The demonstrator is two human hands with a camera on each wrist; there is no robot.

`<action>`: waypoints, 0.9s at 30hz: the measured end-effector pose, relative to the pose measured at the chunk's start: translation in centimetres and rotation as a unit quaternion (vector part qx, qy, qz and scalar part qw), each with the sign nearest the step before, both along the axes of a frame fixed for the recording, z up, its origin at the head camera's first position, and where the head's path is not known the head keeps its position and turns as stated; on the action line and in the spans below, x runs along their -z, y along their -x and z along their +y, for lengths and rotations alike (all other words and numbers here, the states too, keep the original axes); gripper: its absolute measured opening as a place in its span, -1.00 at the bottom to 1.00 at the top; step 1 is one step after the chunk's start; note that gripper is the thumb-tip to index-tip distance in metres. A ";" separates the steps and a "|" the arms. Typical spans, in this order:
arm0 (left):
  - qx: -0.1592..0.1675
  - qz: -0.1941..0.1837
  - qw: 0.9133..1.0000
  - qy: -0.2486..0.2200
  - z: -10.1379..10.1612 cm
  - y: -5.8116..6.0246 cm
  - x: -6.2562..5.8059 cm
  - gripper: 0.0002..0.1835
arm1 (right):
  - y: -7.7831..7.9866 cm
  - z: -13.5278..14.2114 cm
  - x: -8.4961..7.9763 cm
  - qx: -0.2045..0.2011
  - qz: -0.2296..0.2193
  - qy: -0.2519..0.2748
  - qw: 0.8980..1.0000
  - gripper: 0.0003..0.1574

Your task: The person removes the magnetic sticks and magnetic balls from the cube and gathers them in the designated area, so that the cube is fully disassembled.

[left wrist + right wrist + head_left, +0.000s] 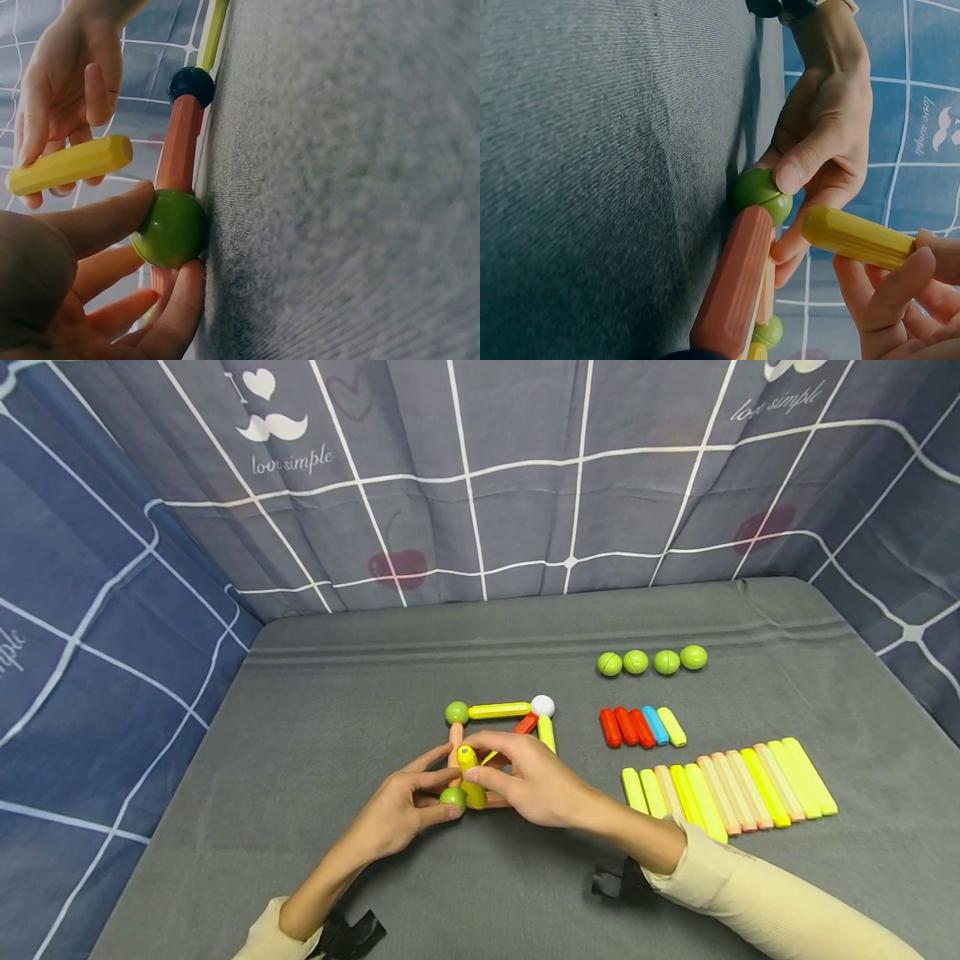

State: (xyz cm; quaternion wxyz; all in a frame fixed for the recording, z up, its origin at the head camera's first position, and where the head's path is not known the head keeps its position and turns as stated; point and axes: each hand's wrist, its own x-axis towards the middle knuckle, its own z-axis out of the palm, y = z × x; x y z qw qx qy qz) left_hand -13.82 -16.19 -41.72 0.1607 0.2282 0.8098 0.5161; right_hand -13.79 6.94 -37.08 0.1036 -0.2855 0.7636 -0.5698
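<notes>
Reaching over the worktop [360,660], right hand [536,783] and left hand [393,814] respectively clamp their grips on one near-upright yellow rod [862,238] between them and, at its seven o'clock, one green ball [171,229], with four loose balls [635,662] towards two o'clock.

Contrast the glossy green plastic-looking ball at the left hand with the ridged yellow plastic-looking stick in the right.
The glossy green plastic-looking ball is round; the ridged yellow plastic-looking stick is long. The ball touches a ridged pink plastic-looking stick; the yellow one is raised, apart from the ball. Both are held: the ball by the left hand, the yellow stick by the right hand.
</notes>
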 end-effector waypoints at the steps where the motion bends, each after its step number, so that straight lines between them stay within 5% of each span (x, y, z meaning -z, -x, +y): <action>1: 0.000 0.002 1.000 0.000 0.0 0.0 0.0 -0.45 | -0.1 0.1 -0.1 0.001 -0.008 0.003 1.000 -0.88; 5: -0.002 0.003 1.000 0.003 0.0 -0.1 0.0 -0.44 | -0.3 1.0 -0.3 0.008 -0.048 0.019 0.999 -0.91; 11: -0.009 0.000 1.000 0.013 0.1 -0.2 -0.1 -0.44 | -0.5 3.3 -0.2 0.055 0.009 -0.043 0.998 -0.73; 27: -0.010 -0.004 1.000 0.014 0.1 -0.4 0.0 -0.44 | -2.3 13.7 0.3 0.152 0.002 -0.090 0.984 -0.61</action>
